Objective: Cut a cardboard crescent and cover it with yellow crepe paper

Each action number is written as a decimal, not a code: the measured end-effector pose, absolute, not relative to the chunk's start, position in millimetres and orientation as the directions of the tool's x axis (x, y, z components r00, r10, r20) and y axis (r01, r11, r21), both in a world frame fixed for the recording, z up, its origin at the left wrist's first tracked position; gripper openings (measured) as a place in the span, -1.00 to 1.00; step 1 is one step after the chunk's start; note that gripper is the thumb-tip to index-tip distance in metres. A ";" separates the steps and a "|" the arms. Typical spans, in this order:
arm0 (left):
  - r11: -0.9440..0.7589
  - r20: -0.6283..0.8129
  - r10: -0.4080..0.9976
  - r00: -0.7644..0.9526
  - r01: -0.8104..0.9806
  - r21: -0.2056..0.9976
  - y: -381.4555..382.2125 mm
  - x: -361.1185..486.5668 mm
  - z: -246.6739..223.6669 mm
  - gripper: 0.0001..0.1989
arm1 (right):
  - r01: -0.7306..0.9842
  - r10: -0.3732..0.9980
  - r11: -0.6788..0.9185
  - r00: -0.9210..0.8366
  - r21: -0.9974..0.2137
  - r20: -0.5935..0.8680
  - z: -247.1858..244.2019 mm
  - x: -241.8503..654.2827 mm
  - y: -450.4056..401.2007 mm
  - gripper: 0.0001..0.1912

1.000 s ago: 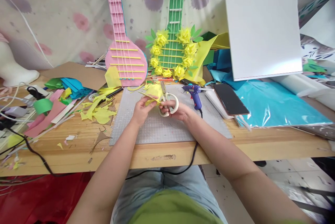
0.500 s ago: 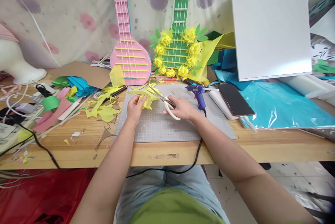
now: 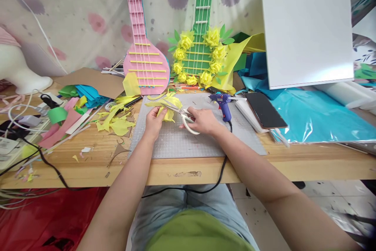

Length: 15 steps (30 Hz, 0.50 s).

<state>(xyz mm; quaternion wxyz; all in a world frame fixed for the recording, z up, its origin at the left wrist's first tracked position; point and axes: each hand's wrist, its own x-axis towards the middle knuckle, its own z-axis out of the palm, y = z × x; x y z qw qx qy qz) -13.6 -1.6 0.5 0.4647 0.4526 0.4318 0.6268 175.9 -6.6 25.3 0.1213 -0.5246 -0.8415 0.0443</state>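
My left hand [image 3: 154,123] pinches a crumpled piece of yellow crepe paper [image 3: 168,115] over the grey cutting mat [image 3: 188,145]. White-handled scissors [image 3: 188,120] are gripped in my right hand [image 3: 202,120], with their blades pointing left across the yellow paper. The paper partly covers the blades. On the mat to the right of my right hand lies a purple hot glue gun [image 3: 223,106]. Behind the mat stand a pink paper guitar [image 3: 147,61] and a green one [image 3: 195,61] ringed with yellow paper flowers.
Yellow paper scraps [image 3: 119,123] lie left of the mat. A black phone [image 3: 265,110] and a blue plastic-wrapped sheet [image 3: 317,121] are at the right, below a white board [image 3: 308,35]. The glue gun's black cable [image 3: 222,172] hangs over the table edge. A power strip [image 3: 20,149] sits far left.
The scissors and my right hand have shifted slightly left, the handles drawing closer together. The yellow paper in my left hand has moved a little right and changed shape.
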 end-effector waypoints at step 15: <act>-0.167 0.127 0.980 -0.154 -0.290 0.942 -2.6 -13.0 1.2 -0.75 | 0.886 0.928 0.373 -0.349 -0.276 0.134 21.7 174.5 -4.1 -0.53</act>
